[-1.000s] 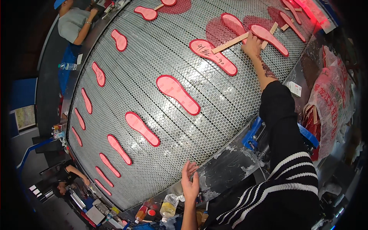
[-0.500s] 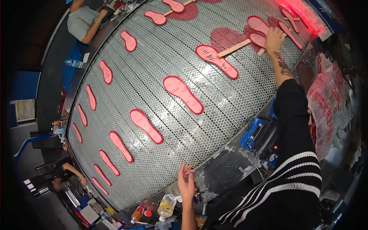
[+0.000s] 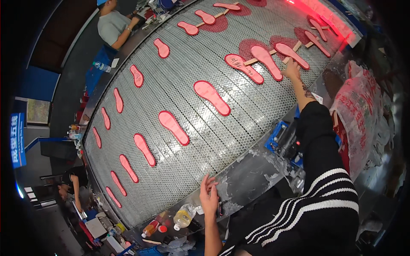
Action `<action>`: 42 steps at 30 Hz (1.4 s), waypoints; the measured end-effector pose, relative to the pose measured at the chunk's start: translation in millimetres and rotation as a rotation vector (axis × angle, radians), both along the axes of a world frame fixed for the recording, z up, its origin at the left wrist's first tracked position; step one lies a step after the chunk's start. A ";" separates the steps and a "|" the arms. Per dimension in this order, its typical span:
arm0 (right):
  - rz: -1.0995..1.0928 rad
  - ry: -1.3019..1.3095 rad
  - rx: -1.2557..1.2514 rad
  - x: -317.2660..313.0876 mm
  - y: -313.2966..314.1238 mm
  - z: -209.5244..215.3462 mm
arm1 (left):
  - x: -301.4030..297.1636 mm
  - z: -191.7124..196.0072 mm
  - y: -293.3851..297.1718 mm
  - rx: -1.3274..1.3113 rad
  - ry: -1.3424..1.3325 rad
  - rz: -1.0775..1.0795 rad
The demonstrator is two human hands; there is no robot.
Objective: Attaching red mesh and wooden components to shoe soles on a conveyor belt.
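Note:
Pink insoles with dark red rims lie spaced out over a large metal mesh belt. My right hand (image 3: 293, 70), reaching out at the right, is at the near edge of a pink insole (image 3: 292, 55); its thumb and fingers look apart. Just left of it lies another pink insole (image 3: 267, 62), close beside an insole with black handwriting (image 3: 243, 68). Thin wooden strips (image 3: 258, 59) lie between these insoles. Down at the belt's near edge, my left hand (image 3: 209, 197) is held up with nothing in it, its fingers loosely spread.
A red-lit housing (image 3: 329, 19) spans the belt's far right end. Bottles (image 3: 184, 216) stand by the near edge, left of my left arm. Red-printed plastic wrap (image 3: 356, 115) lies to my right. Two other people (image 3: 114, 27) are beyond the belt's far side and left end.
My right hand has drawn back nearer to me. The insole it covered now lies fully in view, close to the handwritten one. My view has turned slightly; my left hand stays near the edge.

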State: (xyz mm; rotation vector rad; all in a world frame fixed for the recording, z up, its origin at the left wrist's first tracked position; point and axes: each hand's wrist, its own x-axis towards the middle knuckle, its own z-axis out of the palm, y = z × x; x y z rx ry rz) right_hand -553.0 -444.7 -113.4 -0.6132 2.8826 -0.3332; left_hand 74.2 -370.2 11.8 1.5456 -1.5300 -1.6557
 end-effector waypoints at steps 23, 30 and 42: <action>-0.146 -0.016 0.165 187.7 646.7 -27.6 | 54.3 -41.1 181.1 -0.092 -0.103 -0.287; -0.077 0.315 0.019 218.4 685.9 -54.9 | -32.2 -36.1 280.9 0.017 -0.074 -0.377; 0.089 -0.264 -0.870 376.0 602.3 148.1 | -186.6 23.8 384.8 0.083 0.549 -0.955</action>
